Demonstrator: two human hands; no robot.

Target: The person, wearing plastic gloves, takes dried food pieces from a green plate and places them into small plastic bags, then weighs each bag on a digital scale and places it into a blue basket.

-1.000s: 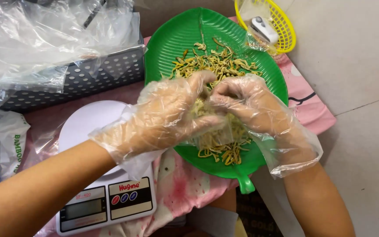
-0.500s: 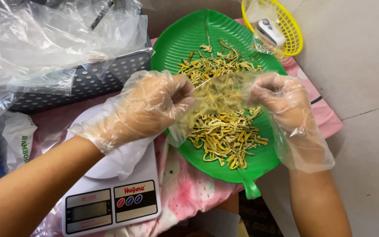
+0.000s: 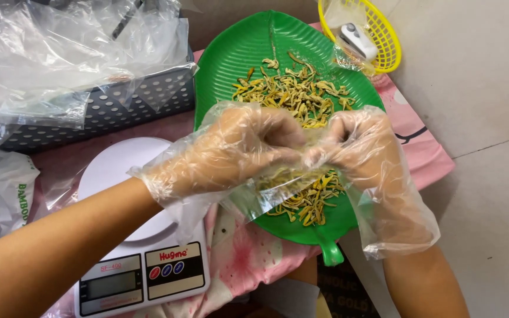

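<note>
Between your gloved left hand (image 3: 237, 147) and right hand (image 3: 360, 150) you're pinching a small clear plastic bag (image 3: 278, 191), its mouth held at your fingertips, yellowish dried strips showing through. Below your left wrist sits the scale's grey rectangular screen (image 3: 107, 287), with a dark label panel (image 3: 172, 272) just right of it carrying red and blue round buttons. Far left of your grip lies a white pouch (image 3: 13, 191) with green print. Crumpled clear plastic bags (image 3: 60, 53) pile above it.
</note>
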